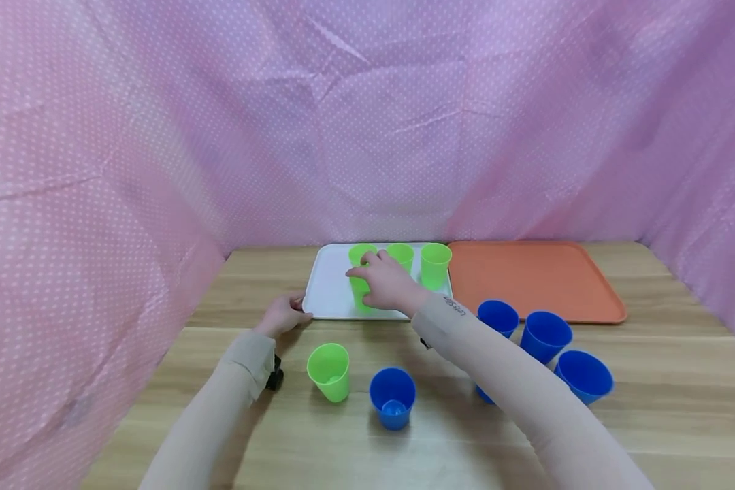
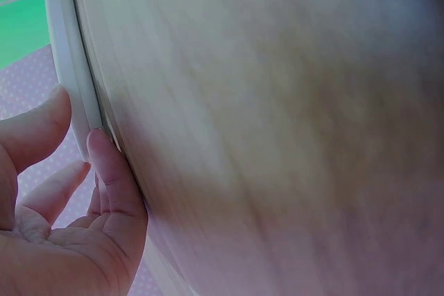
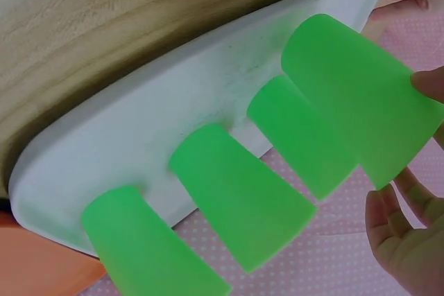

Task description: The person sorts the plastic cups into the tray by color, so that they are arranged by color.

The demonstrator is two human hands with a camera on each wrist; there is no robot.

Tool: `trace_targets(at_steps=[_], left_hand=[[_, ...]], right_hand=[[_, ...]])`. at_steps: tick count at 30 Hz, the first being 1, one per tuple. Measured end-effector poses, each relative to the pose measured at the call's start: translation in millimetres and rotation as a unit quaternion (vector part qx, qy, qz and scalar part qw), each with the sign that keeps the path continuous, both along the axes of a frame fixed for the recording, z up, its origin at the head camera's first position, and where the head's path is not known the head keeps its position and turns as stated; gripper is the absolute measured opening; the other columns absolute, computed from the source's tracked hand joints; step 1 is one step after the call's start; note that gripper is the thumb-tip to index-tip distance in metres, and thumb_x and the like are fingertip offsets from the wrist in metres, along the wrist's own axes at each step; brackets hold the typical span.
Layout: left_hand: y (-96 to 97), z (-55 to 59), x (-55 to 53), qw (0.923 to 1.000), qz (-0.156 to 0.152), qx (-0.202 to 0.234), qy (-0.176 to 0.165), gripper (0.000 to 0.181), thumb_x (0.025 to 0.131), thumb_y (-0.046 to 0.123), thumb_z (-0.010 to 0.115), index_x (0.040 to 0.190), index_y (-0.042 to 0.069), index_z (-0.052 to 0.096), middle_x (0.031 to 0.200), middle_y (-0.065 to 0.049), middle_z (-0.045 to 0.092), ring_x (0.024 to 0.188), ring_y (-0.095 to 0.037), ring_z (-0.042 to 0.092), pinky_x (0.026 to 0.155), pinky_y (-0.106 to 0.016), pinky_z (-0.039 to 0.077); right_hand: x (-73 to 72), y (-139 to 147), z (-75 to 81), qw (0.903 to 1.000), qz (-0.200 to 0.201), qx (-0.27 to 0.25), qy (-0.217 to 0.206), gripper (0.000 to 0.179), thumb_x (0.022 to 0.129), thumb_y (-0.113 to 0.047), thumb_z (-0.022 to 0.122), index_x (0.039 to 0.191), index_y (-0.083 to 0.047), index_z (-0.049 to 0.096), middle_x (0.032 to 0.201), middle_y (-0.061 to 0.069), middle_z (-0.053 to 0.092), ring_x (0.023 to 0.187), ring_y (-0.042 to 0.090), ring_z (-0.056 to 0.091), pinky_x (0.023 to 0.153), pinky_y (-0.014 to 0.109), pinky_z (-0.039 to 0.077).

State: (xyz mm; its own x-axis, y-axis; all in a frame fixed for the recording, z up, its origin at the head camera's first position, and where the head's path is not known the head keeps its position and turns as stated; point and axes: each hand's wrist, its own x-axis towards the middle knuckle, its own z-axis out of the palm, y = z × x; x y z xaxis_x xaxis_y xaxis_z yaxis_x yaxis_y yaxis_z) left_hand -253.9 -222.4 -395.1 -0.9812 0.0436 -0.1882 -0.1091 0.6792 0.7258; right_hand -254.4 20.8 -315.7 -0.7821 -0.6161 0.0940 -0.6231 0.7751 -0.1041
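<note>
At the near left corner of the white tray (image 1: 331, 282), my left hand (image 1: 284, 315) holds the rim between thumb and fingers, as the left wrist view shows. My right hand (image 1: 387, 280) reaches over the tray and grips a light green cup (image 3: 354, 95) near its rim. That cup stands upright at the tray's near side, partly hidden by the hand in the head view. Behind and beside it on the tray stand three more green cups, among them a middle one (image 3: 239, 199) and a right-hand one (image 1: 435, 265).
An orange tray (image 1: 527, 279) adjoins the white one on the right. Another green cup (image 1: 329, 373) and a blue cup (image 1: 393, 401) stand on the wooden table in front. Several blue cups (image 1: 545, 337) are grouped by my right forearm. A pink dotted cloth (image 1: 355, 150) hangs behind.
</note>
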Motion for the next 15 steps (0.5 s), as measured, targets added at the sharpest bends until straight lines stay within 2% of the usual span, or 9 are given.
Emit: trace_targets(at_steps=[5,15], left_hand=[[-0.9,-0.4,-3.2,1.0,0.001,0.009,0.001,0.055,0.082,0.001,0.069,0.134,-0.001,0.05,0.1,-0.015,0.062,0.087,-0.017,0.052,0.074,-0.023,0.044],[1.1,-0.9,-2.4,1.0,0.0,0.006,0.0,0.055,0.082,0.002,0.069,0.134,0.0,0.051,0.094,-0.011,0.06,0.083,-0.015,0.051,0.07,-0.021,0.043]], right_hand=[[-4.8,-1.4,-2.2,0.9999,-0.005,0.013,-0.01,0.051,0.08,-0.021,0.07,0.129,-0.023,0.059,0.129,0.013,0.052,0.114,0.031,0.047,0.094,0.04,0.043],[-10.2,-5.3,-15.4,0.9999,-0.003,0.0,-0.011,0.051,0.079,-0.019,0.07,0.128,-0.021,0.06,0.126,0.013,0.053,0.114,0.028,0.047,0.091,0.039,0.045]])
